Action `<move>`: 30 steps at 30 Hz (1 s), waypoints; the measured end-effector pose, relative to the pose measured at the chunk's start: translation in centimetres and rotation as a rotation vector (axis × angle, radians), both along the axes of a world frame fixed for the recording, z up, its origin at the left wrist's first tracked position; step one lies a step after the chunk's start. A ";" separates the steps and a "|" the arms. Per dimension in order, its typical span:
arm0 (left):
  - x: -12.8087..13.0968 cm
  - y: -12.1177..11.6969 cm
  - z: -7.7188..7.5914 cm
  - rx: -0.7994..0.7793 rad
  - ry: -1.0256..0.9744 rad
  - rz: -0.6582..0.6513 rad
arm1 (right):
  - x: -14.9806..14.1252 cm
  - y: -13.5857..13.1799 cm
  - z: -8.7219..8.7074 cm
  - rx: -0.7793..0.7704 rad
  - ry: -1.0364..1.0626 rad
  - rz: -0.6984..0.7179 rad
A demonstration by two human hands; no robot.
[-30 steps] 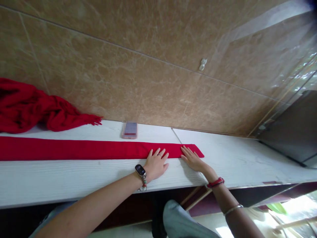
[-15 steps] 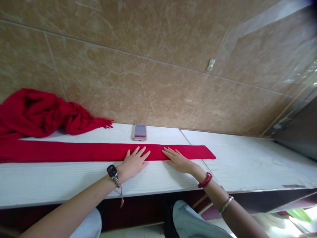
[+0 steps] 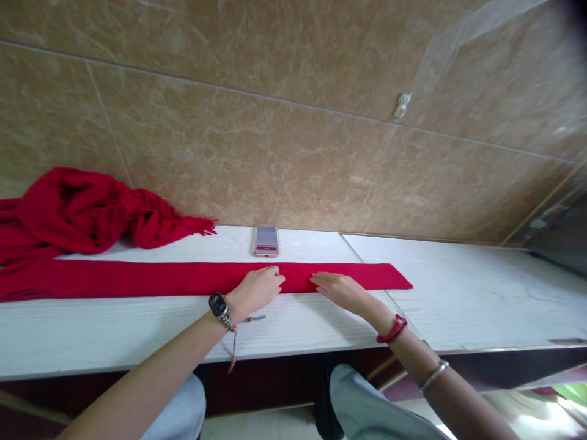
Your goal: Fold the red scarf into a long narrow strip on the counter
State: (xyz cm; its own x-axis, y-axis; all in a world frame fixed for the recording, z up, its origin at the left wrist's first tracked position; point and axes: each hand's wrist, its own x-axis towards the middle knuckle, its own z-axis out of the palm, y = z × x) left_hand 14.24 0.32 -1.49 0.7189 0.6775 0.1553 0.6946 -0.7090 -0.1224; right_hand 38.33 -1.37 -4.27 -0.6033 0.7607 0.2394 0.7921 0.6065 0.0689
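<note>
A long red scarf [image 3: 151,278] lies folded into a flat, narrow strip along the white counter [image 3: 458,293]. My left hand [image 3: 259,287], with a dark watch and beaded cord at the wrist, rests on the strip near its middle. Its fingers are curled in against the red cloth; their tips are partly hidden. Further right, my right hand [image 3: 342,290] lies on the strip with fingers stretched out and close together. Beyond it the strip runs to a slanted end. At the far left, the strip meets a heap of red fringed cloth [image 3: 101,208].
Against the brown marbled wall [image 3: 293,159] lies a phone [image 3: 266,241] with its screen lit, just behind the strip. A small white hook [image 3: 402,105] is fixed to the wall. The counter's front edge runs close above my knees.
My left hand's spread fingers have curled in on the cloth. My right hand's fingers have drawn closer together, still flat. The view has shifted slightly; the strip lies as before.
</note>
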 end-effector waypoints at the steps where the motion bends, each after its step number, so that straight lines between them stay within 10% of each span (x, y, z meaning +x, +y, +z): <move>1: -0.1 0.1 -0.1 0.003 0.008 -0.009 | 0.1 -0.1 0.0 0.005 -0.020 -0.002; 30: -1.6 -0.1 -1.3 0.142 0.026 -0.126 | -1.8 -0.8 -0.6 0.258 0.076 0.182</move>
State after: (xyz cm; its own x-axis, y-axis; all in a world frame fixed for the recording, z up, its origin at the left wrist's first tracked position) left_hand 12.59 0.25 -2.79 0.8017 0.5543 0.2235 0.5966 -0.7644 -0.2444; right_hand 36.52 -2.13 -4.90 -0.6971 0.5502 0.4596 0.6808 0.7091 0.1836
